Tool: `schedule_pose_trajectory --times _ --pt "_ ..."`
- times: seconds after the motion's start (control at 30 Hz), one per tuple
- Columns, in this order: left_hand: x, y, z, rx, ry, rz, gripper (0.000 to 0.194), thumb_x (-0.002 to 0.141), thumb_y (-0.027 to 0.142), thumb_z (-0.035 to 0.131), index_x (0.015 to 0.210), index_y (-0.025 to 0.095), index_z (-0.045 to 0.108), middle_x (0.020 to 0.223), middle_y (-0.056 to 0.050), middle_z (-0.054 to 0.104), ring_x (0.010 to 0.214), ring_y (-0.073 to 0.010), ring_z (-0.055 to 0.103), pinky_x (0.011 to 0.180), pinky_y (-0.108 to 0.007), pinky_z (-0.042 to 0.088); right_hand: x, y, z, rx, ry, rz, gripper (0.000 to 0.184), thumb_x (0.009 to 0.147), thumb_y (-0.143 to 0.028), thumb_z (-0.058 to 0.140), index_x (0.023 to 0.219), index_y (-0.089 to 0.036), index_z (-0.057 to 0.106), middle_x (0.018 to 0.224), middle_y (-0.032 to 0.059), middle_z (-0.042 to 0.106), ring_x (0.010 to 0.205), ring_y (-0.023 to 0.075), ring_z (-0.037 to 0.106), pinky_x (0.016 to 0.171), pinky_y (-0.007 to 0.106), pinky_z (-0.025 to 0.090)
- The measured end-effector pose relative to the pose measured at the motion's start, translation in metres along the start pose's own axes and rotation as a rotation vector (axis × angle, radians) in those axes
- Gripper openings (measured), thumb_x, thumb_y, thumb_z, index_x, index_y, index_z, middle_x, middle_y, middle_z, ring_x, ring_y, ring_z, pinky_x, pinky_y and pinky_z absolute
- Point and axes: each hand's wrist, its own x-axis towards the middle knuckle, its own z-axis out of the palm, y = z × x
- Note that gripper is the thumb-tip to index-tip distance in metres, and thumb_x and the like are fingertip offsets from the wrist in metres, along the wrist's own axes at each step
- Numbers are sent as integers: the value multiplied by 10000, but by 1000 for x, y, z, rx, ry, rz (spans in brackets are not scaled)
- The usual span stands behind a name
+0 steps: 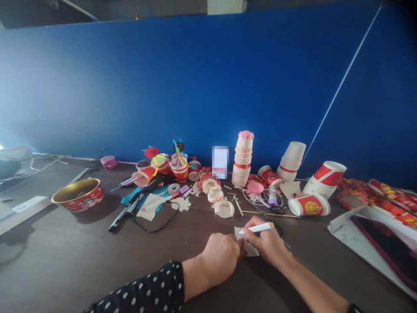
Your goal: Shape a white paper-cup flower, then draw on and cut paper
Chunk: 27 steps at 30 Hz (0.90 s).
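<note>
Paper scrap under your marker
Your right hand clamps its fingers on the marker; your left hand touches the paper's edge, fingers together.

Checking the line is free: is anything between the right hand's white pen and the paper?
Nothing visible: the white pen in the right hand lies over the paper, beside the left hand.

A white pen is gripped by the right hand, its tip held at a white paper piece, which is pressed by the left hand on the dark worktop. Stacked paper cups are stood well beyond.
</note>
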Motion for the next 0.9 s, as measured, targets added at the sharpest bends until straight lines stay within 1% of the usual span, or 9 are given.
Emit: schedule_pose_trajectory --times 0.13,0.33,0.47,0.57,0.7,0.8,0.9 --pt "0 0 0 2 1 6 329 880 318 270 949 153 546 763 -81 615 636 -175 599 575 -260 470 -1 -1 -1 11 -25 -7 269 771 -420 447 672 -188 540 563 -30 563 548 123 509 509 219 351" --pt "0 -1 3 -7 13 7 329 881 317 258 954 164 540 781 -80 623 633 -196 604 559 -294 474 -1 -2 -1 32 -65 -5 283 780 -436 438 683 -190 539 570 -28 561 550 123 507 506 216 350" --pt "1 -1 2 -4 11 8 335 880 317 257 940 155 544 770 -84 618 635 -205 605 547 -289 470 -1 -2 -1 47 -75 -10 274 774 -429 445 674 -189 534 559 -28 566 538 123 517 493 214 355" --pt "1 0 0 2 2 8 332 877 315 266 946 154 548 773 -82 617 627 -205 603 540 -287 469 -1 1 -1 47 -13 8 260 768 -422 453 664 -193 521 549 -24 578 530 130 531 503 221 375" --pt "1 1 -1 -6 -2 0 312 877 319 283 931 168 551 783 -69 619 638 -195 603 569 -286 474 0 7 -3 94 97 128 244 769 -424 443 661 -209 479 493 -20 584 478 143 549 509 240 406" --pt "1 1 1 -12 -2 -17 277 870 330 313 927 178 538 781 -57 617 652 -192 607 582 -283 478 1 9 -3 114 119 170 229 767 -422 447 667 -217 471 488 -18 590 477 152 567 509 245 417" --pt "1 1 3 -12 24 -16 274 875 337 292 945 200 519 778 -46 616 636 -192 606 571 -295 481 1 10 -2 98 107 141 223 772 -415 447 669 -218 470 494 -20 589 479 149 563 511 245 415"
